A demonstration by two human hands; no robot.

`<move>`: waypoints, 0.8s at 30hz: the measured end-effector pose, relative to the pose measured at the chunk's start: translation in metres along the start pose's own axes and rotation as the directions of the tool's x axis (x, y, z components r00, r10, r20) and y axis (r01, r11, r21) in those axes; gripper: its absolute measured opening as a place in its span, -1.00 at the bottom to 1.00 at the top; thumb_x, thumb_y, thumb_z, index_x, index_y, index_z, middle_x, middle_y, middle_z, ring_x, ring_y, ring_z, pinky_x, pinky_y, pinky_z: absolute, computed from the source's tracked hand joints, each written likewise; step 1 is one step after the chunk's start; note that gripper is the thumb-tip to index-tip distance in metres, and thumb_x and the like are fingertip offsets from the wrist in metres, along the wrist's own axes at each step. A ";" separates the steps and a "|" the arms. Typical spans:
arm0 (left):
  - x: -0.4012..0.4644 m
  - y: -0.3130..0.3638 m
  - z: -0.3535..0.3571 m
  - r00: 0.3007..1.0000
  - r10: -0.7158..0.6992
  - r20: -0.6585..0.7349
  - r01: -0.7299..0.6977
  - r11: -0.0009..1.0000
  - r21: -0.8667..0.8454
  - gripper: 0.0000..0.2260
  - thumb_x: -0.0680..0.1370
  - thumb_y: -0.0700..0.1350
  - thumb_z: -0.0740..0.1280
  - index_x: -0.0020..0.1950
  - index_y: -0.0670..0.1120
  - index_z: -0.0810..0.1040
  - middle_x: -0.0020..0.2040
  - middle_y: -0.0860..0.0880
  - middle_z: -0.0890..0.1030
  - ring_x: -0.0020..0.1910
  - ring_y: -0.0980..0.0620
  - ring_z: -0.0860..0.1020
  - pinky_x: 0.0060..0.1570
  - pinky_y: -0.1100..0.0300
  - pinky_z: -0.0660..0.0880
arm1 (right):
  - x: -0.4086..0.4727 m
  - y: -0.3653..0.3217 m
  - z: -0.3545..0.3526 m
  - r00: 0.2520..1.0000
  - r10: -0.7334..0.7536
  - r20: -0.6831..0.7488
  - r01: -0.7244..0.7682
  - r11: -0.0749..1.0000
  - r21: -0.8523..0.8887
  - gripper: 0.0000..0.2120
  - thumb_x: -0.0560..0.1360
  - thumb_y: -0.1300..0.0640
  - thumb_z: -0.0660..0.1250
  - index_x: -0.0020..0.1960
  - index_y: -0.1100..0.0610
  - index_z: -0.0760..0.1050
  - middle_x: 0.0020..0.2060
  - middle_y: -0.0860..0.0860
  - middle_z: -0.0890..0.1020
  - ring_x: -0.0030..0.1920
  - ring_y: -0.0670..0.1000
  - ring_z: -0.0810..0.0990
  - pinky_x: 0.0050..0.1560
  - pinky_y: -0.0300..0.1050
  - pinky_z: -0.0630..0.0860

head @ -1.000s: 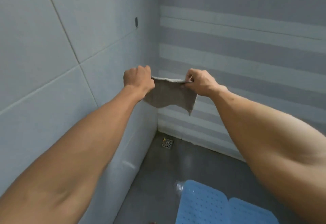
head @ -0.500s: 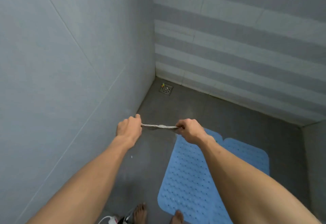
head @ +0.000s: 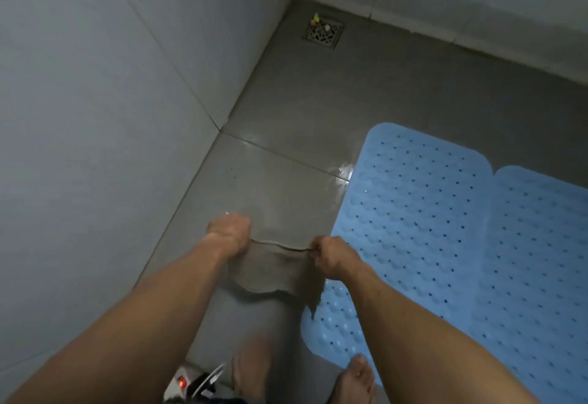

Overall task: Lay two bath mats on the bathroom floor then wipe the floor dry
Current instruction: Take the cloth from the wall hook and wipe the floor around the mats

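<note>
Your left hand point(head: 229, 232) and right hand point(head: 331, 255) pinch the grey cloth point(head: 276, 271) taut, top edge crosswise (seemingly above bare floor point(head: 286, 123)), beside the blue mats' point(head: 445, 228) left edge.

Both arms are bare from the hands to the frame edge, with no sleeves, watch or rings visible. The left hand point(head: 228, 234) and right hand point(head: 331, 256) are ungloved. Both feet are bare: left foot point(head: 251, 365), right foot point(head: 356, 379). No clothing can be made out.
</note>
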State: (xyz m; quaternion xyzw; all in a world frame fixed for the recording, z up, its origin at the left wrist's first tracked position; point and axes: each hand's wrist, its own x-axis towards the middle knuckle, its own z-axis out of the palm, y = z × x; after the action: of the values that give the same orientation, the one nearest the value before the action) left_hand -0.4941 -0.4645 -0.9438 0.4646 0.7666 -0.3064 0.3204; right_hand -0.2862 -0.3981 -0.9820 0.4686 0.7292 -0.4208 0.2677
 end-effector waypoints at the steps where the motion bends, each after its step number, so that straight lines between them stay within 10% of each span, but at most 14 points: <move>1: 0.028 0.007 0.013 0.998 0.008 -0.058 -0.009 1.000 -0.029 -0.66 0.58 -0.14 0.18 0.36 -0.10 0.42 0.32 -0.15 0.52 0.29 -0.17 0.51 0.21 -0.01 0.46 | 0.024 0.009 0.012 0.997 0.019 -0.071 -0.023 0.998 -0.052 -0.68 0.56 0.12 0.23 0.29 0.07 0.50 0.25 0.15 0.57 0.26 0.22 0.53 0.27 0.03 0.47; 5: 0.104 0.035 0.066 0.895 -0.023 -0.445 -0.043 0.990 -0.138 -0.61 0.52 -0.20 0.15 0.36 -0.18 0.32 0.14 -0.22 0.50 0.09 -0.25 0.54 0.02 -0.06 0.50 | 0.097 0.035 0.054 0.764 -0.109 -0.636 0.019 0.989 -0.146 -0.52 0.32 0.30 0.37 0.25 0.20 0.50 0.19 0.19 0.53 0.21 0.24 0.49 0.21 0.08 0.44; 8: 0.123 0.050 0.130 0.757 0.170 -0.631 -0.243 0.970 -0.030 -0.55 0.51 -0.09 0.08 0.31 -0.28 0.45 0.23 -0.29 0.51 0.15 -0.28 0.52 0.21 -0.08 0.41 | 0.119 0.032 0.115 0.634 -0.180 -0.752 0.204 0.977 -0.062 -0.59 0.37 0.26 0.37 0.22 0.17 0.53 0.22 0.11 0.55 0.21 0.13 0.50 0.24 -0.04 0.37; 14: 0.154 0.038 0.203 0.742 0.211 -0.636 -0.348 0.932 -0.097 -0.42 0.66 0.12 -0.12 0.58 -0.08 -0.27 0.57 -0.04 -0.31 0.56 0.02 -0.29 0.50 0.00 -0.27 | 0.139 0.039 0.202 0.668 -0.164 -0.726 0.124 0.986 -0.109 -0.47 0.61 0.05 0.10 0.56 0.12 0.26 0.57 0.05 0.24 0.58 0.05 0.16 0.55 0.07 0.00; 20: 0.166 0.054 0.187 0.725 0.206 -0.657 -0.286 0.958 -0.016 -0.38 0.59 0.06 -0.16 0.54 -0.30 -0.07 0.56 -0.30 -0.07 0.56 -0.20 -0.11 0.50 -0.01 -0.19 | 0.141 0.029 0.182 0.706 -0.066 -0.705 0.065 0.997 -0.029 -0.35 0.52 -0.07 0.06 0.61 -0.03 0.13 0.61 0.10 0.02 0.62 0.11 -0.06 0.53 0.10 -0.12; 24: 0.190 0.060 0.171 0.702 0.169 -0.692 -0.347 0.930 -0.125 -0.35 0.55 0.12 -0.28 0.55 -0.22 -0.27 0.55 -0.20 -0.31 0.54 -0.09 -0.32 0.51 0.07 -0.34 | 0.171 0.036 0.151 0.683 -0.108 -0.722 0.090 0.994 -0.063 -0.41 0.62 -0.10 -0.03 0.62 -0.09 -0.06 0.61 0.06 -0.18 0.60 0.05 -0.27 0.53 0.04 -0.31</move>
State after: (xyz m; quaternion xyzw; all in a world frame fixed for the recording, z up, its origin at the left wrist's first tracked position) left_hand -0.4736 -0.4746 -1.2055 0.6032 0.7883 0.0266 0.1182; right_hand -0.3257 -0.4425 -1.2050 0.5534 0.8044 -0.2076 -0.0595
